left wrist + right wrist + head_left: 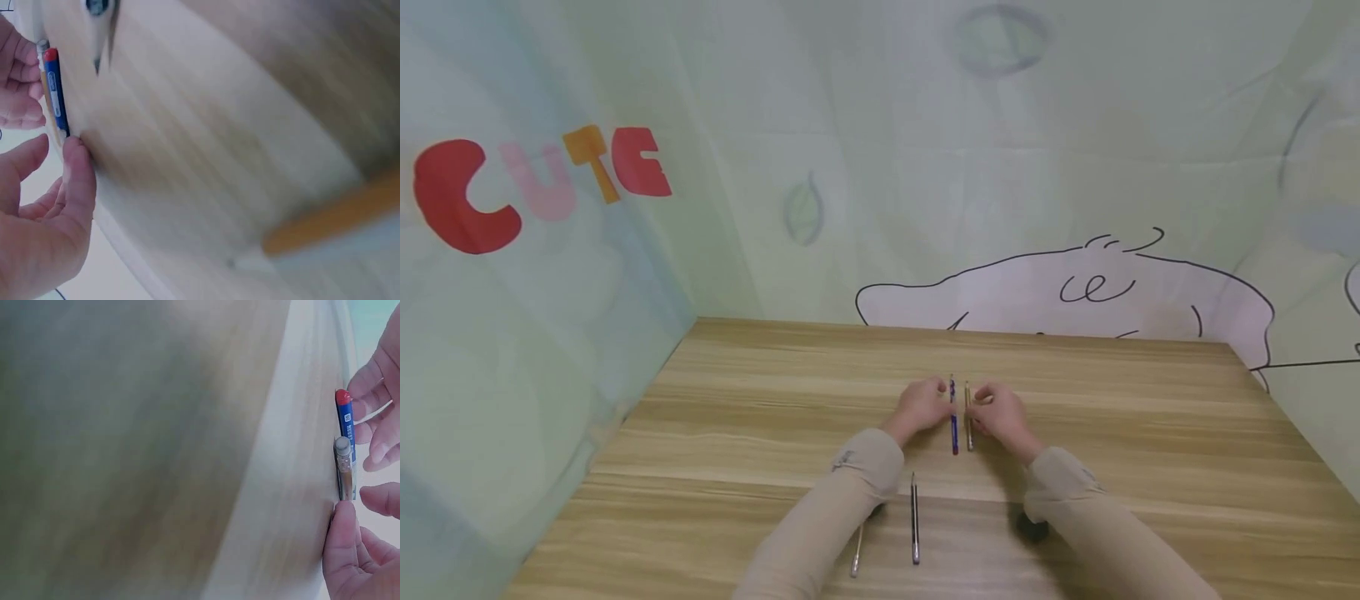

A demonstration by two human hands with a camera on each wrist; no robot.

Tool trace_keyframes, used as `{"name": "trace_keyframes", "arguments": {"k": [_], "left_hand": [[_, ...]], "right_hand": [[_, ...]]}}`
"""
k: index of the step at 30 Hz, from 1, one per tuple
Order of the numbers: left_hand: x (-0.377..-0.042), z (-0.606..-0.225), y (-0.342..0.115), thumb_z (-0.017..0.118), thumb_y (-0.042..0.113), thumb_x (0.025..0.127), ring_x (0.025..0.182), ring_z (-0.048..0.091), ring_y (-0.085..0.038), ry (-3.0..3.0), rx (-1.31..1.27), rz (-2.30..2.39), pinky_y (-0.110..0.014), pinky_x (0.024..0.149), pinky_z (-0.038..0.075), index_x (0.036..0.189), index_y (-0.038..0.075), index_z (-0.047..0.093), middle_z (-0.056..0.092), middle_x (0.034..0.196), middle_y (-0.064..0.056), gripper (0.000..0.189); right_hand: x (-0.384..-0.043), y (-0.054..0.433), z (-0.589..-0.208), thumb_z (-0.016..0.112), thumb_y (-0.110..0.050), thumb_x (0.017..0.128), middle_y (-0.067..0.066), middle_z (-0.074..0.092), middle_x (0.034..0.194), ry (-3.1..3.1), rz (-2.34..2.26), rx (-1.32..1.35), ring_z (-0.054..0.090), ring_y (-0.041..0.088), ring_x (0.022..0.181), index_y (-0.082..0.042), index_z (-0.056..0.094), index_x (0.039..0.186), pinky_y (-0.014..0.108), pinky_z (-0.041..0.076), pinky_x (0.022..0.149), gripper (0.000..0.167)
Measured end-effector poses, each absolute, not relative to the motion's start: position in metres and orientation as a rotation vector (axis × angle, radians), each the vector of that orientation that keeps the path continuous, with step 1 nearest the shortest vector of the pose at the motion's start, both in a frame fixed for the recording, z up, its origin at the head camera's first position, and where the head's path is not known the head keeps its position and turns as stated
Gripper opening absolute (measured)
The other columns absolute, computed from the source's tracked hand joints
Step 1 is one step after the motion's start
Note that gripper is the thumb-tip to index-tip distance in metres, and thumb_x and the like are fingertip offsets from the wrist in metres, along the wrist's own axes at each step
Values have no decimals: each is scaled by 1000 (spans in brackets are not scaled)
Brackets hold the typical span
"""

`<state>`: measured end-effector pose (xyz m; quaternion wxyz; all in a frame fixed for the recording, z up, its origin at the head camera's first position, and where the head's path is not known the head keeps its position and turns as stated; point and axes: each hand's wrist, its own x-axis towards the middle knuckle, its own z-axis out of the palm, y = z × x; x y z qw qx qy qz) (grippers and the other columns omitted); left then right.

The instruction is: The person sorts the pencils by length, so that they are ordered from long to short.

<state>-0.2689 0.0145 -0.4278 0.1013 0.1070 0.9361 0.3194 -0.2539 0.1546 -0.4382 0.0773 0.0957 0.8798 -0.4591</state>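
Note:
Two pencils lie side by side on the wooden table in the head view, a blue one with a red end and a tan one with a metal-banded eraser. My left hand is at the blue pencil's left side, its fingertips at the pencil. On the other side, my right hand has its fingertips at the tan pencil. Both wrist views show a gap between thumb and fingers on the left hand and the right hand. Neither hand visibly pinches a pencil.
Nearer on the table lies a dark pencil. A light pencil is partly hidden by the left sleeve. A dark object shows under the right forearm. Printed cloth stands behind and at the sides.

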Motion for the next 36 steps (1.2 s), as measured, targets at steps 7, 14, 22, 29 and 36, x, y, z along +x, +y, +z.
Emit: {"name": "trace_keyframes", "arguments": {"k": [7, 14, 22, 29, 36], "left_hand": [[-270, -420, -6, 60, 21, 82, 72, 57, -15, 2648, 324, 1013, -24, 61, 47, 120, 5, 47, 62, 94, -10, 44], [-268, -406, -33, 60, 21, 83, 73, 58, -14, 2634, 331, 1087, -23, 59, 48, 123, 6, 45, 62, 94, -8, 45], [-255, -406, -63, 60, 17, 83, 69, 56, -14, 2607, 352, 1152, -24, 56, 47, 121, 1, 45, 61, 89, -9, 44], [-238, -406, -81, 60, 13, 82, 60, 54, -13, 2629, 366, 1180, -24, 51, 45, 117, -1, 47, 59, 81, -8, 40], [-217, -405, -90, 61, 9, 80, 53, 49, -11, 2645, 441, 1132, -23, 47, 42, 107, -3, 49, 55, 69, -4, 32]], "right_hand": [[-245, 164, -432, 62, -6, 76, 14, 60, 80, 2606, -1430, 235, 55, 15, 56, 4, 50, 108, 24, 49, 50, 35], [-235, 171, -421, 60, -8, 79, 14, 59, 82, 2618, -1432, 153, 55, 16, 57, 5, 50, 110, 27, 49, 52, 35], [-219, 170, -413, 57, -7, 82, 12, 59, 82, 2554, -1433, 142, 54, 16, 57, 4, 51, 110, 28, 48, 52, 31], [-204, 161, -410, 57, -1, 80, 12, 59, 79, 2508, -1530, 79, 52, 14, 55, 7, 52, 107, 29, 48, 51, 29], [-181, 138, -413, 62, -5, 77, 7, 55, 73, 2427, -1537, -15, 53, 14, 55, 3, 52, 100, 30, 48, 50, 27]]}}
